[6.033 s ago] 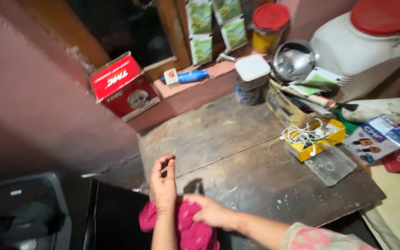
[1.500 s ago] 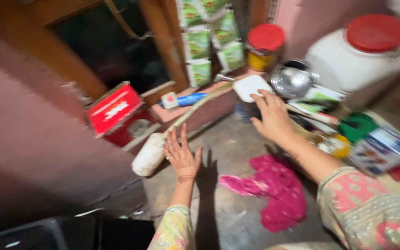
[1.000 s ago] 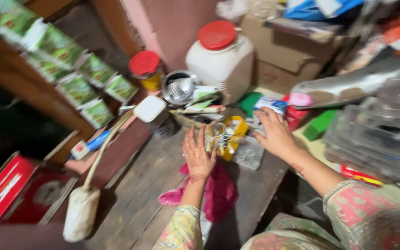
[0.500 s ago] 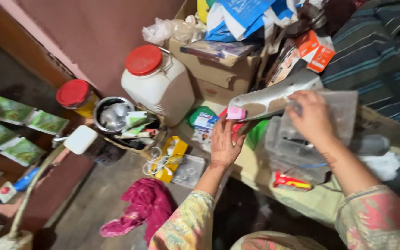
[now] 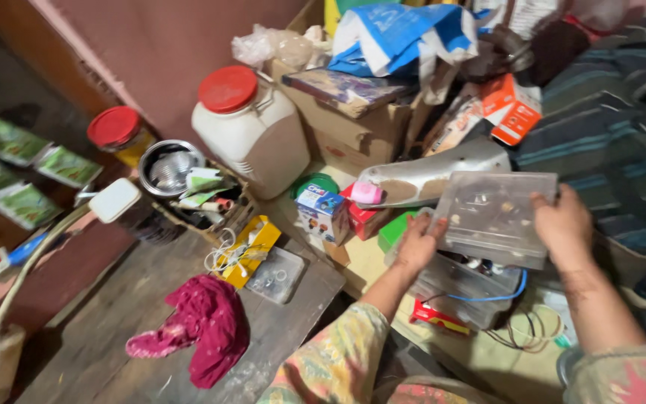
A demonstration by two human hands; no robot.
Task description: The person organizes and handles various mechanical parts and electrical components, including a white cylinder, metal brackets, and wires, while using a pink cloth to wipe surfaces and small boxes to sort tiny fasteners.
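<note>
Clutter crowds a corner where a striped blanket [image 5: 607, 112] lies heaped at the far right and a cardboard box [image 5: 357, 131] stands stuffed with a blue-and-white sack [image 5: 405, 37] and a flat book [image 5: 342, 84]. A large white plastic jar [image 5: 252, 135] with a red lid stands against the pink wall [image 5: 188, 37], just left of the cardboard box. The wooden surface [image 5: 128, 299] at lower left carries a crumpled magenta cloth [image 5: 203, 329], a yellow packet [image 5: 252, 247] tangled with white cord, and a small clear bag [image 5: 277, 275]. A silvery curved cover [image 5: 443, 176] lies behind the clear plastic box [image 5: 496, 217], which holds a few small scattered bits and is raised just above a stack of similar clear trays [image 5: 472, 288]. The right hand [image 5: 562, 224] holds the clear plastic box by its right edge, fingers curled over the rim; the left hand [image 5: 418, 243] grips its left corner, fingers closed on the edge. A blue wire [image 5: 491, 297] loops over the trays. An orange carton [image 5: 512, 107] sits tilted above. A steel bowl [image 5: 170, 166] rests beside a red-lidded yellow jar [image 5: 120, 133]. A small blue-and-white carton [image 5: 321, 212] and a green lid [image 5: 315, 185] stand between the white jar and the hands.
</note>
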